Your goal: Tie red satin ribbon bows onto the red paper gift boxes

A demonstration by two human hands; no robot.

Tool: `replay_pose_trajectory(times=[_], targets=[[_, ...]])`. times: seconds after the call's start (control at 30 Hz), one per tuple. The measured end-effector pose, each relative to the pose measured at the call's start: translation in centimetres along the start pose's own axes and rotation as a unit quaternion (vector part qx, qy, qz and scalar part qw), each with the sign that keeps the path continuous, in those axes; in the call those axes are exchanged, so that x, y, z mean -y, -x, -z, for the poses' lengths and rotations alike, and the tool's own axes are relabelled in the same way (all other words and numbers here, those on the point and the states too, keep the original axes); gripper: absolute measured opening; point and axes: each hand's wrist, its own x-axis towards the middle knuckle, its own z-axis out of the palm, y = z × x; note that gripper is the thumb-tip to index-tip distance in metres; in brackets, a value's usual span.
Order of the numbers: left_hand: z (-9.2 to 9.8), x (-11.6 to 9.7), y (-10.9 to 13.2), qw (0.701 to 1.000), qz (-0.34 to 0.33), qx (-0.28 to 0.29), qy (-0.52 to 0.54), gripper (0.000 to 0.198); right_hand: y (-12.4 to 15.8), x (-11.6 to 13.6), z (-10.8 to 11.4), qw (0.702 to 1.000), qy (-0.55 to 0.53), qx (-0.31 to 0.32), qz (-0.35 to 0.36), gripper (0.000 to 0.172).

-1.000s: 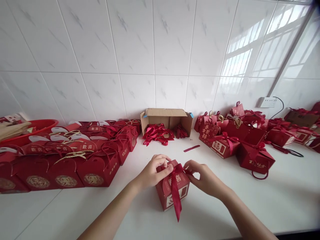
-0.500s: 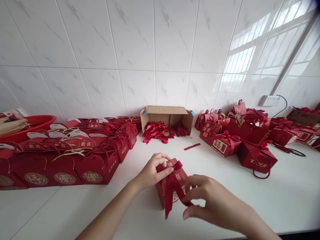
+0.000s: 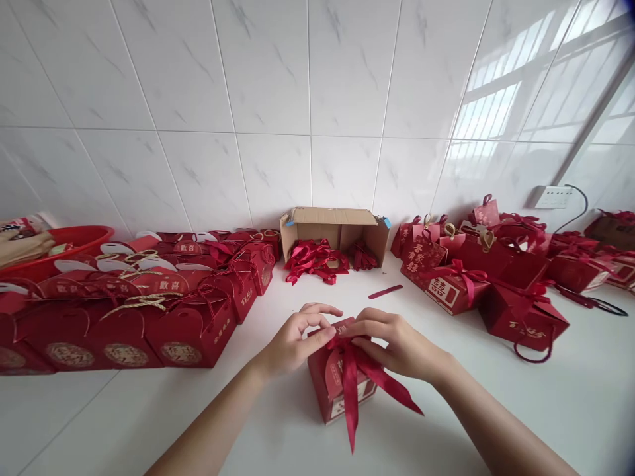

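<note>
A small red gift box [image 3: 333, 387] with gold lettering stands on the white counter in front of me. A dark red ribbon [image 3: 370, 377] is wrapped over its top, and two loose tails hang down its front. My left hand [image 3: 294, 340] pinches the ribbon at the top left of the box. My right hand [image 3: 397, 342] pinches the ribbon at the top right, fingers curled over the knot. Both hands meet above the box.
Rows of red gift boxes [image 3: 133, 297] with rope handles fill the left side, beside a red basin [image 3: 64, 246]. An open cardboard box [image 3: 333, 228] spilling red ribbons [image 3: 315, 259] sits against the tiled wall. More ribboned red boxes [image 3: 496, 277] crowd the right. A loose ribbon strip [image 3: 385, 291] lies behind.
My right hand dropped toward me pulling a ribbon tail, then came back up to the top of the box. The ribbon now shows two spread tails. My left hand stayed at the box top.
</note>
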Motion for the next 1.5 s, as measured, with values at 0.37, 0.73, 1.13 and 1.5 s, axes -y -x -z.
replay_pose_trajectory(times=[0.37, 0.73, 1.13, 1.5], targets=[[-0.1, 0.2, 0.0, 1.0, 0.006, -0.018, -0.012, 0.02, 0.1, 0.2, -0.7, 0.999, 0.001, 0.035, 0.004, 0.038], [-1.1, -0.5, -0.1, 0.999, 0.002, -0.048, -0.013, 0.021, 0.2, -0.2, -1.0, 0.999, -0.038, -0.031, -0.005, 0.03], [-2.0, -0.5, -0.3, 0.996, 0.026, -0.06, 0.06, 0.023, 0.4, -0.6, -0.5, 0.992, -0.051, -0.08, -0.086, 0.011], [-2.4, -0.4, -0.4, 0.99, 0.044, -0.078, 0.107, 0.023, 0.3, -0.6, -1.3, 0.979, -0.111, -0.129, -0.114, 0.005]])
